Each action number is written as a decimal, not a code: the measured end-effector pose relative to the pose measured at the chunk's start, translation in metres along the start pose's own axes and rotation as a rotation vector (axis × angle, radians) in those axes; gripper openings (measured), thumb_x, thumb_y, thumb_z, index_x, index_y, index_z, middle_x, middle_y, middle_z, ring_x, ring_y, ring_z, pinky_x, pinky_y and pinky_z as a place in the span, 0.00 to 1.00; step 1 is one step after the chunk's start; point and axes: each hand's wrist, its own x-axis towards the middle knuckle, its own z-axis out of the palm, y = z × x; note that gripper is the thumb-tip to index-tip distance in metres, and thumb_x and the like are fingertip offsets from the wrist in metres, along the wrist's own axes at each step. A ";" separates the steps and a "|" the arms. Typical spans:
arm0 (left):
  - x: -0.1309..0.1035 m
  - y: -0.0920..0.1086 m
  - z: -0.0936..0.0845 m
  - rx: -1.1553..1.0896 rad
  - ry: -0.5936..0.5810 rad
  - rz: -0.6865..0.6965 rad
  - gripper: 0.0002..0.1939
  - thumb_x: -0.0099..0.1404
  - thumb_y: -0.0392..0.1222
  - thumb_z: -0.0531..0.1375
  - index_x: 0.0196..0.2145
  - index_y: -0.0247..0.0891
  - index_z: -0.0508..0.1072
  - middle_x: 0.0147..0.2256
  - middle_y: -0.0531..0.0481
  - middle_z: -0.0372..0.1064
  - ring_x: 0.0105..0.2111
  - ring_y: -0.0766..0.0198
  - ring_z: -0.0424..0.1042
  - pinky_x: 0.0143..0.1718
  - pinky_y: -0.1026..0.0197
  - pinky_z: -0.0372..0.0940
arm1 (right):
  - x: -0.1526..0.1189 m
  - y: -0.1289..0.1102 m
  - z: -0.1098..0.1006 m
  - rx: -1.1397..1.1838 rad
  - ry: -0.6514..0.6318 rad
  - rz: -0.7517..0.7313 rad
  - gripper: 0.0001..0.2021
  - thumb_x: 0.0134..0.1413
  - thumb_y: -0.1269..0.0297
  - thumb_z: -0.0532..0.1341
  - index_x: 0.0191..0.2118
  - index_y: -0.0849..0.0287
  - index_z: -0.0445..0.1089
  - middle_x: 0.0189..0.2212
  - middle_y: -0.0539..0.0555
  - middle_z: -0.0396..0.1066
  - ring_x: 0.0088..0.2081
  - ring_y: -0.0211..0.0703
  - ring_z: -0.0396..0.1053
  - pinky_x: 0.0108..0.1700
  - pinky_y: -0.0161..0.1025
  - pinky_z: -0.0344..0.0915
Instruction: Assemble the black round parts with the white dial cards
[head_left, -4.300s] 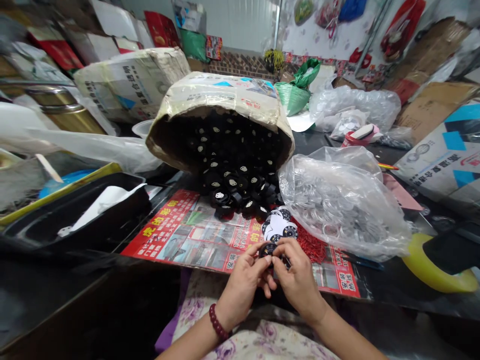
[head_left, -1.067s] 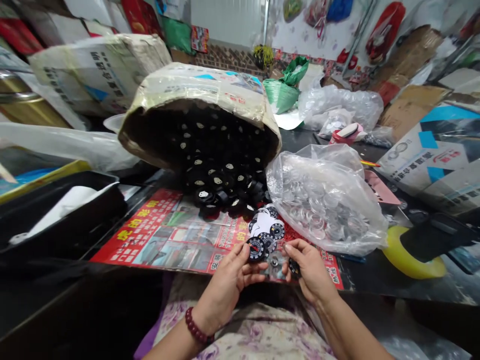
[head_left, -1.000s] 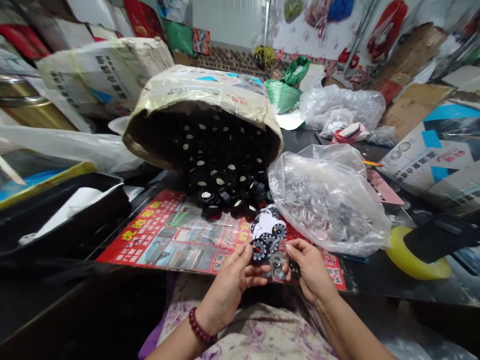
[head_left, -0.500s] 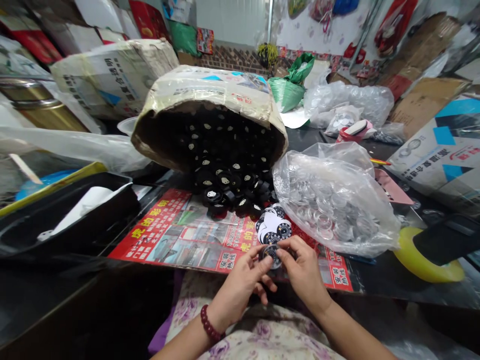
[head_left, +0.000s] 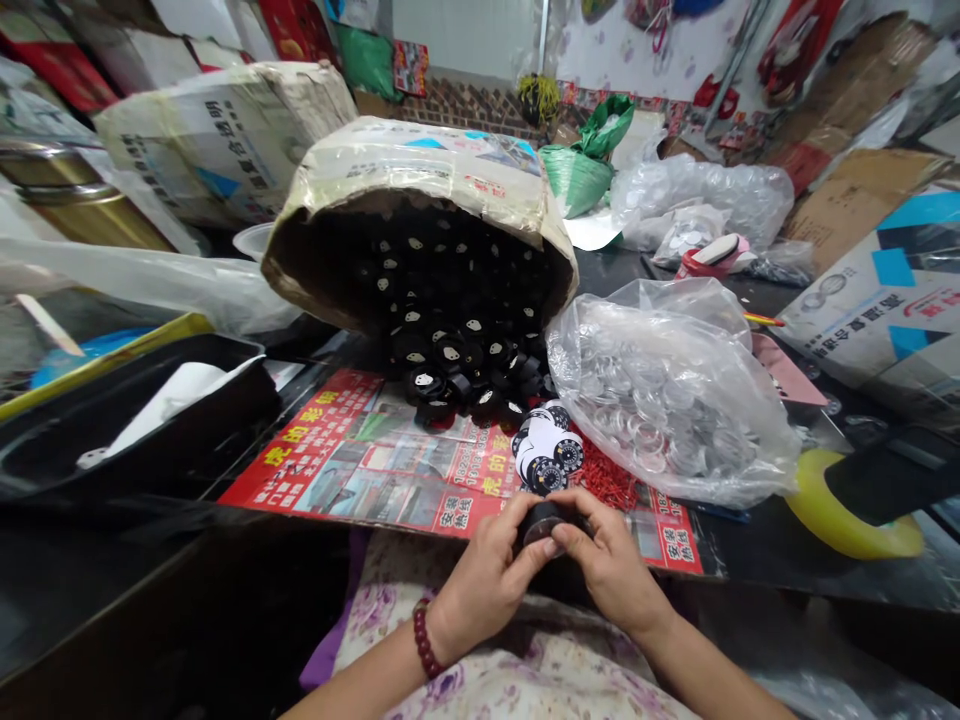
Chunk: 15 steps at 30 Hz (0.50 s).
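Between my two hands is a small round black case [head_left: 544,522], tilted so that a dark, glossy round face shows. My left hand [head_left: 491,565] pinches its left side, with thumb in front and fingers behind. From the right, my right hand [head_left: 604,555] grips the same case, its thumb tip close to the left thumb. Just beyond the fingers lies a loose pile of white paper discs with black printed dials [head_left: 551,450]. Beside them is a heap of tiny red pieces [head_left: 607,482]. Further back, many similar black cases [head_left: 457,365] spill from a carton.
The open carton [head_left: 420,160] lies on its side on a red printed board [head_left: 352,455]. At right are a clear bag of transparent rings [head_left: 667,400] and a yellow tape roll [head_left: 859,510]. A black tray [head_left: 150,400] sits at left.
The round case has been turned: its printed dial faced up before, and a dark face shows now. My left fingers, loosely spread earlier, have closed in around it.
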 end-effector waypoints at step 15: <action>-0.010 -0.004 0.003 0.016 -0.014 -0.024 0.10 0.58 0.43 0.61 0.36 0.38 0.69 0.24 0.56 0.64 0.24 0.67 0.61 0.26 0.65 0.56 | -0.013 -0.003 0.003 -0.144 -0.035 -0.061 0.08 0.53 0.68 0.57 0.40 0.57 0.69 0.34 0.51 0.72 0.37 0.42 0.68 0.40 0.37 0.62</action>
